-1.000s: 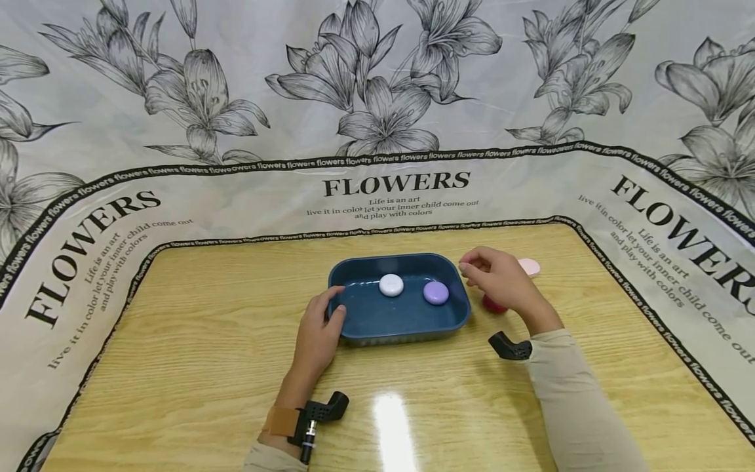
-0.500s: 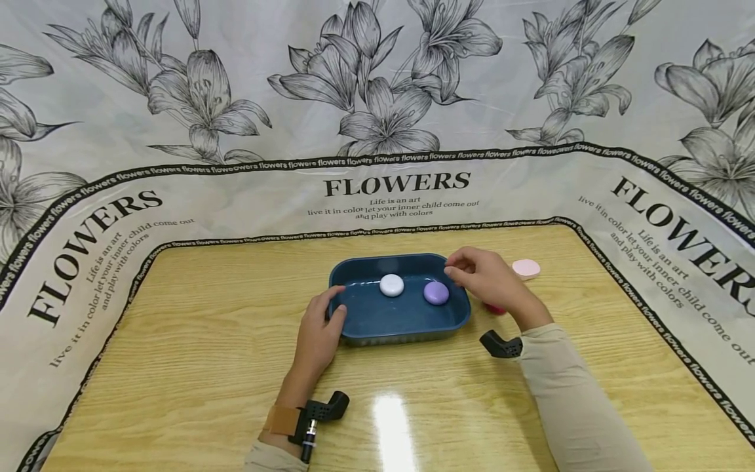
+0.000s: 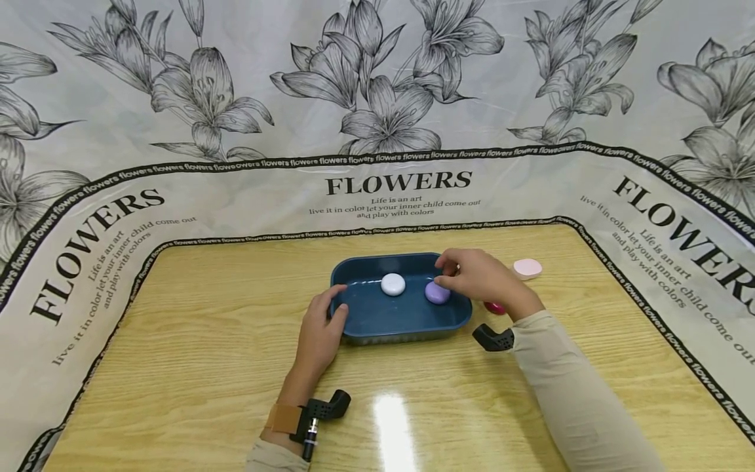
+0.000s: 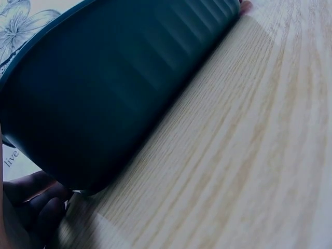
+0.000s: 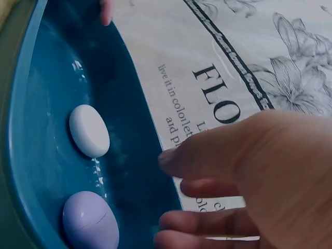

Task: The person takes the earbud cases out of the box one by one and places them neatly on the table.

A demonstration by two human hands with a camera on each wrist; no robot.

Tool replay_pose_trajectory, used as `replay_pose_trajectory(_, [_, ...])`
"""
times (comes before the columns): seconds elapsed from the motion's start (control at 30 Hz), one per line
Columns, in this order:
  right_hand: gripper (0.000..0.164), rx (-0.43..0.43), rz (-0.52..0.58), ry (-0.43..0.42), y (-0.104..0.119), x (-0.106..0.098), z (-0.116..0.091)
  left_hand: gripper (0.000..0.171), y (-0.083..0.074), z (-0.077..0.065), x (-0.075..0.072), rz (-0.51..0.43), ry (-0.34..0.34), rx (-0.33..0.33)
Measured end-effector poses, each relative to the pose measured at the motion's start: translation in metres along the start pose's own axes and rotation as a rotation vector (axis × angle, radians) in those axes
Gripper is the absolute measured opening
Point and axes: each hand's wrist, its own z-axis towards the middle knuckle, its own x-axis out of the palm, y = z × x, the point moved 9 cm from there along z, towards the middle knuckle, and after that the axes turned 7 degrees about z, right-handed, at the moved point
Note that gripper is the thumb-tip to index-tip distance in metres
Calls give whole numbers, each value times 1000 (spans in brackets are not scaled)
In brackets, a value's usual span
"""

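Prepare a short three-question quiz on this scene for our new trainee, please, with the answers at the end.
1. Count: how many pieces lie inside the dark blue, rounded-rectangular tray?
2. True or false: the flat, pale pink oval piece lies outside the tray.
3. Multiple choice: in the head view, which hand is over the tray end nearer the glossy purple round piece? (a) left; (b) right; (c) neither.

Key:
1. Two: the glossy white round piece and the purple one.
2. True; it lies on the table, beyond the tray's right end.
3. b, the right hand.
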Motion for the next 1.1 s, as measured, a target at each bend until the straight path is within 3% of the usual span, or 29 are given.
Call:
replay_pose_trajectory(0.2, [45, 15, -139, 66, 7, 6, 5, 37, -1, 0, 0, 3, -1, 1])
replay_pose_trajectory(0.53, [44, -27, -304, 138, 20, 16, 9, 37, 0, 0, -1, 8, -14, 2])
replay_pose_trajectory(1.1, [47, 7, -376, 238, 13, 30, 17, 37, 1, 1, -1, 13, -15, 4])
